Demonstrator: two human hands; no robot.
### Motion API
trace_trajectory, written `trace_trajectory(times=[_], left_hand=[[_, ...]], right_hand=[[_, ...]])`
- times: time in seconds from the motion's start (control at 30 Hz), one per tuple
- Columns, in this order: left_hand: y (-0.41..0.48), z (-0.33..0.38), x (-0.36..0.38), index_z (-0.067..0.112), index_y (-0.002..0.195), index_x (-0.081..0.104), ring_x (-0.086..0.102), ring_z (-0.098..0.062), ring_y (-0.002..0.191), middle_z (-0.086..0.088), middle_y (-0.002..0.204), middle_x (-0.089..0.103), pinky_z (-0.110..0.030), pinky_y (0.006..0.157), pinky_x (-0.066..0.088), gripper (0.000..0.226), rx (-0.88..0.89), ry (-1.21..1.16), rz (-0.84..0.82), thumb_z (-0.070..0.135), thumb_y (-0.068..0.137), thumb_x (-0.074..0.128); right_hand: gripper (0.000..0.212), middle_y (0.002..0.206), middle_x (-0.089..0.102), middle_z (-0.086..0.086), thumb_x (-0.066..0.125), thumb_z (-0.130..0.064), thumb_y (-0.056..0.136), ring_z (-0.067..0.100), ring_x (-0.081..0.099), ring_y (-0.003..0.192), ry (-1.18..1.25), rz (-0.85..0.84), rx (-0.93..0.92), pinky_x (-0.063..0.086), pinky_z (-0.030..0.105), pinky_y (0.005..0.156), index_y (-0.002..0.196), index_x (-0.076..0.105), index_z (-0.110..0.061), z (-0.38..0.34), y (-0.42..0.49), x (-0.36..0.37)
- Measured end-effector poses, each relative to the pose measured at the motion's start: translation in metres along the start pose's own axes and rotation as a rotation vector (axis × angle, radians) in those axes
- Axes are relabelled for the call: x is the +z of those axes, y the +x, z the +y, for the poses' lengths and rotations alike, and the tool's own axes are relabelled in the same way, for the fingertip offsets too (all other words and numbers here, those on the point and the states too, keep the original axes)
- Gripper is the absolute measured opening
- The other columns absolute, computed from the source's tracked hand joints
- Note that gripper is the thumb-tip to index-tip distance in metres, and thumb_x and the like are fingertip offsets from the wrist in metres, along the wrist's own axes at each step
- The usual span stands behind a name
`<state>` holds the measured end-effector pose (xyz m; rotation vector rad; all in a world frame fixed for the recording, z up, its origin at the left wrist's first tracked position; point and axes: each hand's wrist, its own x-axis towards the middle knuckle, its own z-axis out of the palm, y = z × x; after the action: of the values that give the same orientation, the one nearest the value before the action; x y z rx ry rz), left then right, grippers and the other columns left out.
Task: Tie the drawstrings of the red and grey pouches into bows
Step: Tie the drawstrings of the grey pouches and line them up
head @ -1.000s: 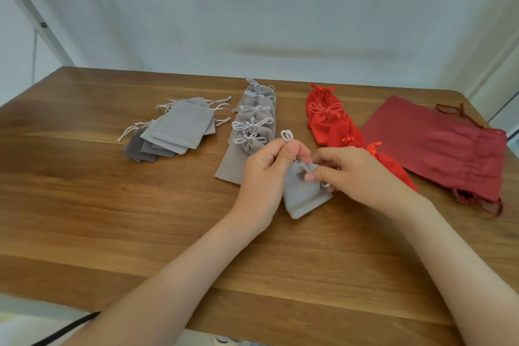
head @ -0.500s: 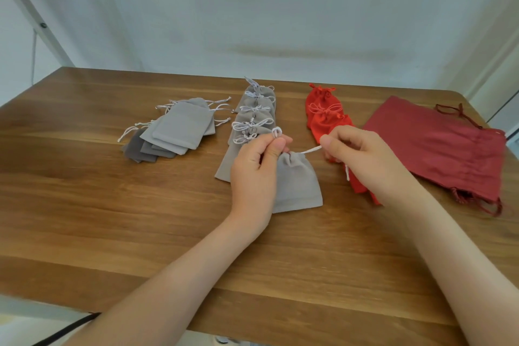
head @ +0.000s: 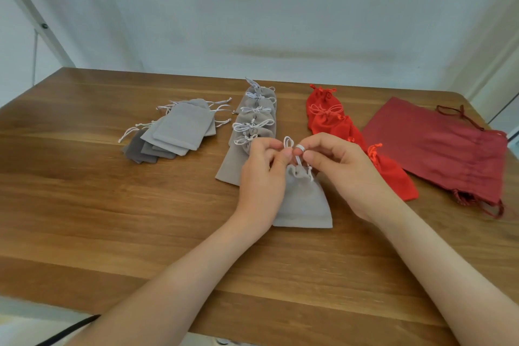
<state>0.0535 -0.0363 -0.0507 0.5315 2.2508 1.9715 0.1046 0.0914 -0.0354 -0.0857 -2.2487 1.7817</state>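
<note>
At the near edge a black cable point(head: 70, 329) passes under the lip of the wooden surface point(head: 112, 219), whose long planks show a warm brown grain. Two bare forearms reach in over that edge. Between them, flat on the surface, lies a grey pouch point(head: 303, 202) with its gathered mouth pointing away. The left hand point(head: 262, 177) covers the pouch's left side and pinches a small upright loop of the white drawstring point(head: 288, 142) between thumb and forefinger. The right hand point(head: 339, 171), fingers curled, pinches the same drawstring just beside the loop; the cord seems to wrap round a fingertip, though blur makes that hard to confirm. A loose end hangs at the pouch's neck.

Just behind the left hand, a row of grey pouches point(head: 254, 121) with tied bows runs away, each overlapping the next. Left of it, well apart, a stack of flat grey pouches point(head: 182, 128) lies with its cords loose. To the right, a row of red pouches point(head: 328, 118) also runs away, its nearest one beside the right wrist. Farther right lies a large dark red bag point(head: 438, 149) with dark cords along its right side.

Behind the surface stands a pale wall point(head: 280, 8), and at the far left a white slanting bar point(head: 28, 8) carries one dark screw
</note>
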Motion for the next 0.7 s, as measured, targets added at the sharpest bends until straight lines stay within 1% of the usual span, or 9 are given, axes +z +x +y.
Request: trace_trajectory(times=[0.1, 0.17, 0.3, 0.37, 0.43, 0.53, 0.57, 0.63, 0.7], left_hand=[[0.0021, -0.0036, -0.0005, 0.029, 0.085, 0.059, 0.058, 0.001, 0.077, 0.011, 0.078, 0.065, -0.015, 0.07, 0.043, 0.016, 0.009, 0.03, -0.022, 0.019, 0.096, 0.052], [0.0016, -0.0029, -0.0009, 0.028, 0.082, 0.062, 0.057, 0.001, 0.075, 0.013, 0.076, 0.065, -0.014, 0.07, 0.043, 0.02, 0.027, 0.042, -0.016, 0.018, 0.096, 0.052], [0.0002, -0.0042, -0.0007, 0.024, 0.088, 0.068, 0.061, -0.005, 0.082, 0.009, 0.081, 0.068, -0.02, 0.074, 0.046, 0.018, 0.049, 0.069, -0.025, 0.019, 0.096, 0.053], [-0.0009, -0.0054, -0.0001, 0.021, 0.092, 0.069, 0.06, -0.011, 0.085, 0.004, 0.084, 0.068, -0.025, 0.075, 0.047, 0.017, 0.093, 0.138, -0.048, 0.023, 0.096, 0.053], [-0.0027, -0.0041, -0.0002, 0.02, 0.093, 0.07, 0.057, -0.009, 0.086, 0.0, 0.085, 0.067, -0.021, 0.076, 0.044, 0.016, 0.128, 0.188, -0.066, 0.023, 0.096, 0.054], [-0.0049, -0.001, -0.0012, 0.025, 0.09, 0.067, 0.054, -0.005, 0.085, 0.007, 0.083, 0.064, -0.011, 0.074, 0.039, 0.012, 0.156, 0.198, -0.101, 0.021, 0.094, 0.056], [-0.0053, -0.0009, -0.001, 0.026, 0.088, 0.065, 0.054, -0.005, 0.085, 0.007, 0.083, 0.064, -0.011, 0.073, 0.039, 0.01, 0.157, 0.202, -0.115, 0.022, 0.093, 0.057], [-0.0052, -0.0027, 0.0002, 0.019, 0.085, 0.063, 0.055, -0.009, 0.082, 0.002, 0.082, 0.064, -0.017, 0.072, 0.04, 0.008, 0.17, 0.219, -0.123, 0.023, 0.091, 0.06], [-0.0045, -0.0047, 0.0011, 0.013, 0.081, 0.06, 0.052, -0.01, 0.074, 0.002, 0.075, 0.061, -0.019, 0.066, 0.038, 0.014, 0.186, 0.232, -0.114, 0.023, 0.09, 0.062]], right_hand=[[0.021, 0.09, 0.07, -0.006, 0.056, 0.002, 0.089, 0.003, 0.062, 0.083, -0.283, -0.014, -0.105, 0.046, 0.018, 0.076, 0.096, 0.067, -0.014, 0.0022, 0.0003, -0.0012], [0.02, 0.088, 0.068, -0.009, 0.058, 0.0, 0.089, 0.0, 0.062, 0.085, -0.381, 0.004, -0.153, 0.045, 0.014, 0.073, 0.096, 0.066, -0.017, 0.0036, -0.0012, 0.0001], [0.022, 0.086, 0.068, -0.008, 0.059, -0.007, 0.09, 0.003, 0.062, 0.085, -0.425, 0.046, -0.207, 0.047, 0.018, 0.068, 0.1, 0.057, -0.026, 0.0018, -0.0044, 0.0031], [0.027, 0.08, 0.068, -0.009, 0.059, -0.007, 0.09, 0.003, 0.062, 0.078, -0.417, 0.052, -0.214, 0.045, 0.014, 0.066, 0.103, 0.047, -0.027, -0.0005, -0.0048, 0.0031], [0.031, 0.076, 0.067, -0.01, 0.059, -0.004, 0.09, -0.002, 0.06, 0.074, -0.417, 0.056, -0.213, 0.04, 0.009, 0.066, 0.105, 0.041, -0.024, -0.0011, -0.0053, 0.0025], [0.033, 0.075, 0.066, -0.01, 0.056, -0.001, 0.09, -0.002, 0.058, 0.075, -0.463, 0.05, -0.231, 0.039, 0.006, 0.067, 0.106, 0.037, -0.022, -0.0001, -0.006, 0.0017], [0.033, 0.075, 0.065, -0.009, 0.055, 0.0, 0.09, 0.001, 0.058, 0.076, -0.477, 0.045, -0.23, 0.039, 0.007, 0.067, 0.106, 0.036, -0.022, 0.0001, -0.006, 0.0017], [0.036, 0.077, 0.065, -0.006, 0.052, 0.001, 0.09, 0.004, 0.056, 0.077, -0.507, 0.022, -0.223, 0.039, 0.01, 0.068, 0.106, 0.034, -0.025, 0.0004, -0.0059, 0.0013], [0.034, 0.08, 0.065, 0.0, 0.051, 0.001, 0.09, 0.003, 0.054, 0.075, -0.553, -0.02, -0.232, 0.039, 0.011, 0.068, 0.109, 0.035, -0.023, 0.0011, -0.0054, 0.0012]])
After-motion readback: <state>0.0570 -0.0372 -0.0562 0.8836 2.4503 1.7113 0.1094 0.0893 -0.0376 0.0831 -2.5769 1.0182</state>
